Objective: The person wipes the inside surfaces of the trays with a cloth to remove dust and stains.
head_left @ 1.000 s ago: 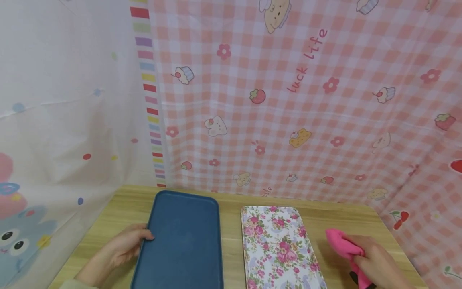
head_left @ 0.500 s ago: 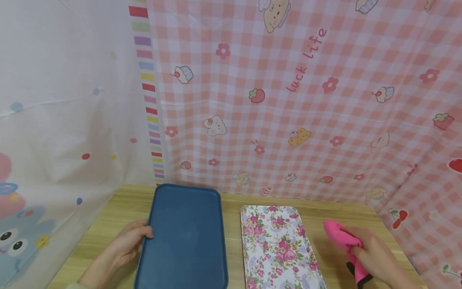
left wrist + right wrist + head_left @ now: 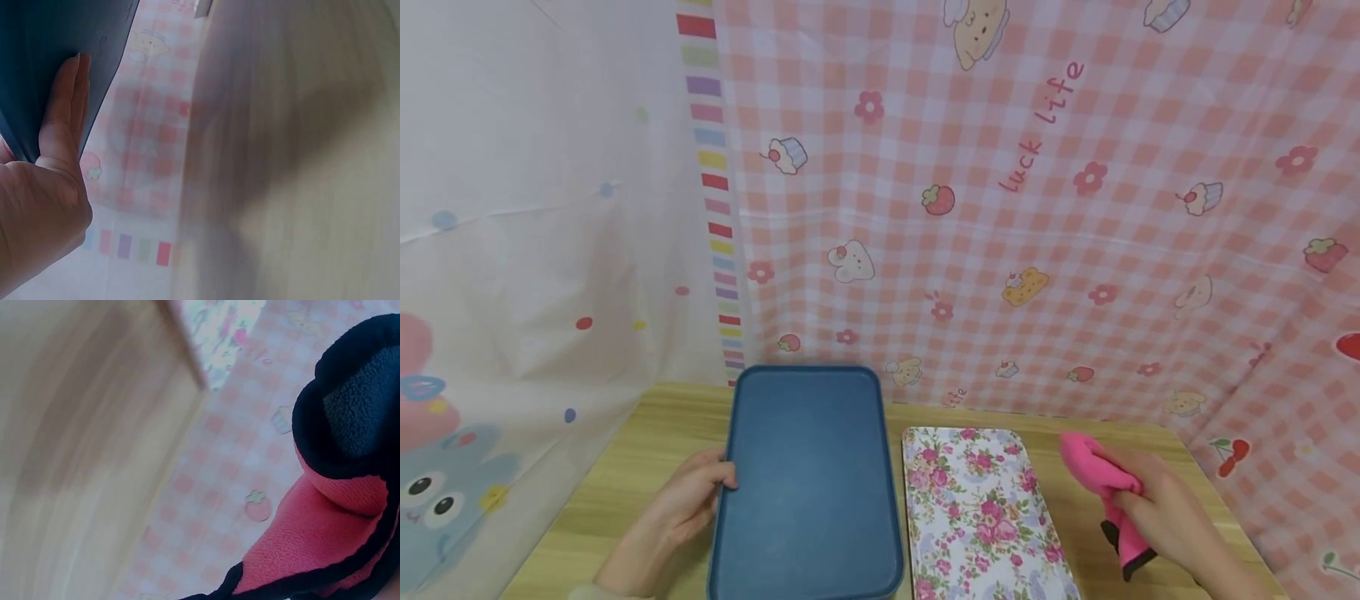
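My left hand [image 3: 685,504] holds a dark blue rectangular tray [image 3: 808,487] by its left rim, thumb on the top side. In the left wrist view, long fingers [image 3: 60,106] lie along the tray's underside [image 3: 28,56], which is raised off the table. At the right of the head view, my right hand [image 3: 1168,512] grips a bunched pink cloth [image 3: 1093,467] with black edging. Folds of that cloth [image 3: 319,531] and a grey inner side fill the right of the right wrist view, hiding the fingers.
A flower-patterned rectangular board [image 3: 981,508] lies on the wooden table [image 3: 617,471] between the tray and the right hand. Pink checked fabric [image 3: 970,250] hangs behind and to the right, and white printed fabric [image 3: 550,275] on the left.
The left hand has moved the tray up and to the right, closer to the floral board. The right hand has shifted the pink cloth slightly left and up. The board stays put.
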The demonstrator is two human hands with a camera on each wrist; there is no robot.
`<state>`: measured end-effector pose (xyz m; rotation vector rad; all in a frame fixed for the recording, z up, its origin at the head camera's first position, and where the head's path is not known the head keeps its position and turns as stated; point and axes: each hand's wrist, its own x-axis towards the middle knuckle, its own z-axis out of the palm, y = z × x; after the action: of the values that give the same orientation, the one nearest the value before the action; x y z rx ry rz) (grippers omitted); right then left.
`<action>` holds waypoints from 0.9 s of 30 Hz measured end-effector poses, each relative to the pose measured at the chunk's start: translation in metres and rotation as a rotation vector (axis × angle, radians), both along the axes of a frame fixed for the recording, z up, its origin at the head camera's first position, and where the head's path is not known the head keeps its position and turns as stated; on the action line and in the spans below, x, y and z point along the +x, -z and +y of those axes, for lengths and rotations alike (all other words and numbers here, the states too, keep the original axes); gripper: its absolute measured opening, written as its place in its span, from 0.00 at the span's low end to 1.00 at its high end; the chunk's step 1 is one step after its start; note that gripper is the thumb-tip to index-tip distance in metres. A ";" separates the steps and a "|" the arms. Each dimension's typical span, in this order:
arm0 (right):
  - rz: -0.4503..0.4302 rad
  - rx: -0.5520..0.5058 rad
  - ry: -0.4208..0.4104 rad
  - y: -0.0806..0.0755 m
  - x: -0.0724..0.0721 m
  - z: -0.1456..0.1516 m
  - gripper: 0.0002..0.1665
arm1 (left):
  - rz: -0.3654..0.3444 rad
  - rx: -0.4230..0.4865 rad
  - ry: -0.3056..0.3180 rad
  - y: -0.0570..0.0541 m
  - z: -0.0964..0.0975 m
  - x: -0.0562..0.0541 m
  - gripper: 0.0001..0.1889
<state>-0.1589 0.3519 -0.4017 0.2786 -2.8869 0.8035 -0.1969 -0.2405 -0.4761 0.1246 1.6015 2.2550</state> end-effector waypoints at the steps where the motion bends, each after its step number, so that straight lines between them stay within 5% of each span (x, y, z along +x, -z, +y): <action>1: 0.031 0.010 -0.003 -0.001 0.000 -0.002 0.33 | 0.000 0.001 0.000 -0.001 0.003 -0.001 0.24; 7: 0.145 0.047 -0.022 -0.010 -0.002 -0.019 0.34 | 0.001 0.022 -0.001 -0.007 0.020 -0.003 0.26; 27: 0.227 -0.019 -0.073 -0.031 -0.018 -0.071 0.34 | 0.020 0.045 -0.043 -0.017 0.069 -0.003 0.26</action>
<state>-0.1773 0.2804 -0.3709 0.4444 -2.6695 0.7568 -0.2003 -0.1718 -0.4593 0.1259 1.5783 2.3300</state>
